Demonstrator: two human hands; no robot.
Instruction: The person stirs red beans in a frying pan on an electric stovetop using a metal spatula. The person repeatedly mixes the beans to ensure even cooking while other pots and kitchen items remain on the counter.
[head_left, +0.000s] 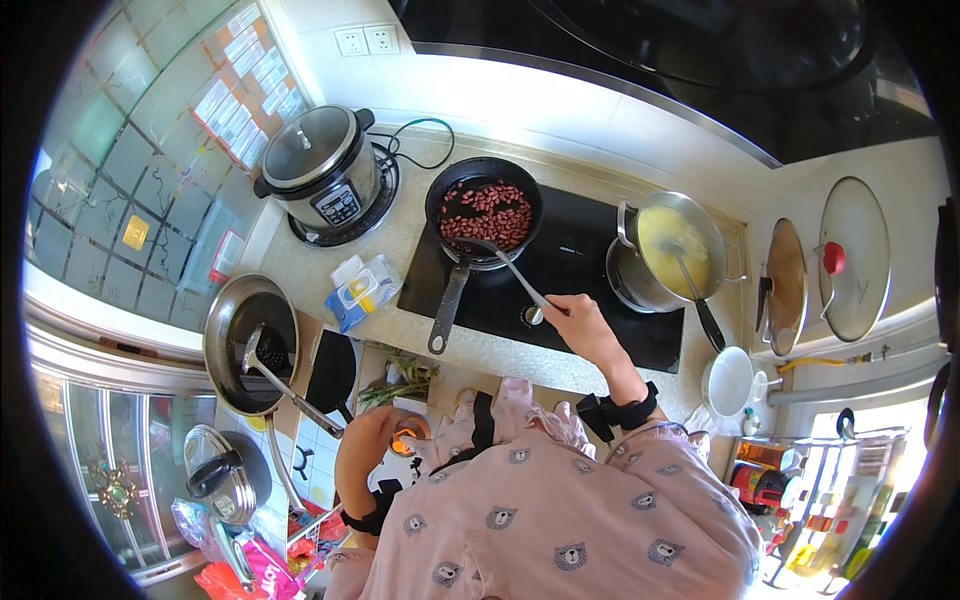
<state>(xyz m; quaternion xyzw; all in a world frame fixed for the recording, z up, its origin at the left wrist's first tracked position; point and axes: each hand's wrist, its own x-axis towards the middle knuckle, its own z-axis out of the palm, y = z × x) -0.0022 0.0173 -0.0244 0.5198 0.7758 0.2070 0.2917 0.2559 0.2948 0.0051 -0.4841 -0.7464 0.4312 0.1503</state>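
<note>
My right hand grips the grey handle of a spatula. The spatula's dark blade rests at the near edge of the peanuts. Red-skinned peanuts cover much of the bottom of a black frying pan, whose speckled handle points toward me. This pan sits on the left side of a black cooktop. My left hand is low at my left side, against a small round container with something orange in it. Its fingers are mostly hidden, so I cannot tell whether they grip it.
A steel pot of yellow food holds a ladle, stacked on another pot. An electric pressure cooker and wipes stand left. A wok with a skimmer lies near my left arm; a white bowl is right.
</note>
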